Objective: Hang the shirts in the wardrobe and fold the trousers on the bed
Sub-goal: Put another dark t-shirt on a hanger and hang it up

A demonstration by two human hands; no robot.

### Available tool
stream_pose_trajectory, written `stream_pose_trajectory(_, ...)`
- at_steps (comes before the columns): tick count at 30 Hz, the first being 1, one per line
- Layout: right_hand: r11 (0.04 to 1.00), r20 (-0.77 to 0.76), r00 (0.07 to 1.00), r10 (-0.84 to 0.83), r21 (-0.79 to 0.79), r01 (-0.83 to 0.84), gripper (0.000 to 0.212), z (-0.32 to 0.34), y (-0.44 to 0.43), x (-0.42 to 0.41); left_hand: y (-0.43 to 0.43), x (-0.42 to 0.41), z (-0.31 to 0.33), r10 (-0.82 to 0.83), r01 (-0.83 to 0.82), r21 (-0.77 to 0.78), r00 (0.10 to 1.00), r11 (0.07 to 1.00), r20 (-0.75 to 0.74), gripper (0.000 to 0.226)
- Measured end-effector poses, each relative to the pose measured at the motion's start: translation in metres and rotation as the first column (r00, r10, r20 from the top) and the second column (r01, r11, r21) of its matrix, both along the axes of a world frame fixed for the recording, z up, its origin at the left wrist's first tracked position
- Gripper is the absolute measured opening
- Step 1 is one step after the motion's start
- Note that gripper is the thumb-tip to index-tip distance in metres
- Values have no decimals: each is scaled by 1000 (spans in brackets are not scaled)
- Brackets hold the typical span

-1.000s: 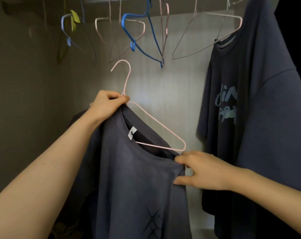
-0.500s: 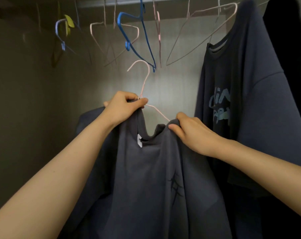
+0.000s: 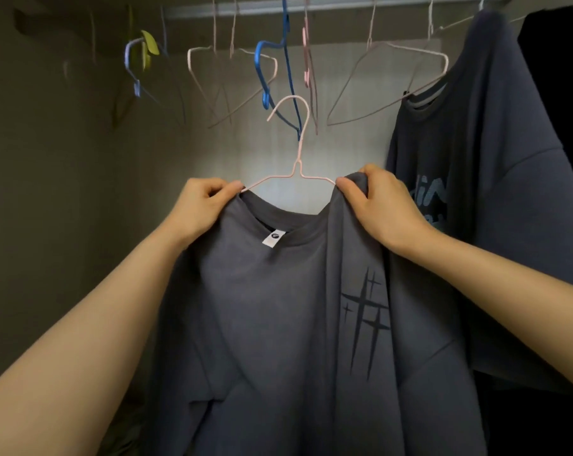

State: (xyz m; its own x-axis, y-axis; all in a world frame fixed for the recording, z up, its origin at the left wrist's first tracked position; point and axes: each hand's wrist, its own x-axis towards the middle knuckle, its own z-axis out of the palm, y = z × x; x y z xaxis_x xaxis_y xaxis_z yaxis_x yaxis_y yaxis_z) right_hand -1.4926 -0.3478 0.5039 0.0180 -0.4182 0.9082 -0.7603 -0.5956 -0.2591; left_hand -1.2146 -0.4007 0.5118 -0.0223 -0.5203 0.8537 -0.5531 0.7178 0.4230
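Now held: grey shirt (image 3: 272, 307), centre frame, draped on pink hanger (image 3: 296, 166), below rail (image 3: 327, 6).
Left hand (image 3: 203, 205): pinches collar edge to steady it.
Right hand (image 3: 380, 205): clamped on shoulder, seating fabric over wire.

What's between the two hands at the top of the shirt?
In the head view, the neck of the pink hanger rises between the left hand and right hand; below it dips the collar of the grey shirt, with a white tag.
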Motion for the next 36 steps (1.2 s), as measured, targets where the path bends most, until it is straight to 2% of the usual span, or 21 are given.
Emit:
stream_pose_trajectory(2, 1000, -53, 999, 7, -11, -8, 32, 3, 3, -3, -5, 9, -5, 6, -5, 40, 999, 999, -41, 42)
stream_pose_trajectory(4, 1000, -201, 979, -21, -22, 17, 27, 5, 6, -9, -8, 17, -10, 20, -16, 60, 998, 998, -66, 45)
stream_pose_trajectory(7, 998, -486, 872, -60, -21, 57, 20, 7, 12, -16, -12, 32, -16, 39, -31, 73, 994, 997, -102, 48)
stream_pose_trajectory(12, 999, -702, 711, -48, -21, 46, 26, 7, 14, -9, -8, 22, -8, -1, 9, 46, 985, 999, -172, 42)
stream_pose_trajectory(14, 1000, -675, 738, 3, 17, 12, 26, 6, 11, -7, -6, 14, -2, -26, 35, 43, 981, 998, -194, 42)
stream_pose_trajectory(17, 995, -475, 875, 96, 14, -101, 20, 8, 5, -12, -6, 5, 2, -7, 17, 91, 994, 996, -108, 40)
stream_pose_trajectory(19, 996, -411, 908, 82, 7, -87, 20, 10, 1, -16, -3, -1, 1, 17, -16, 89, 1000, 996, -5, 32)
stream_pose_trajectory(24, 1000, -243, 970, 9, 6, -7, 23, 9, -10, -18, 7, -10, 2, 81, -80, -14, 984, 997, 160, 34)
stream_pose_trajectory(26, 1000, -220, 975, -15, 2, 16, 25, 11, -10, -16, 8, -11, 3, 100, -96, -31, 968, 995, 231, 33)
stream_pose_trajectory(29, 1000, -199, 980, 2, 7, -1, 28, 16, -6, -19, 8, -10, 6, 224, -210, -83, 949, 974, 222, 35)
stream_pose_trajectory(32, 995, -216, 972, -93, 4, 97, 30, 16, -1, -29, 8, -5, 5, 383, -368, -118, 912, 922, 149, 38)
stream_pose_trajectory(36, 980, -247, 952, -184, 35, 198, 37, 12, 10, -41, 7, 1, 4, 299, -292, -88, 951, 952, 76, 37)
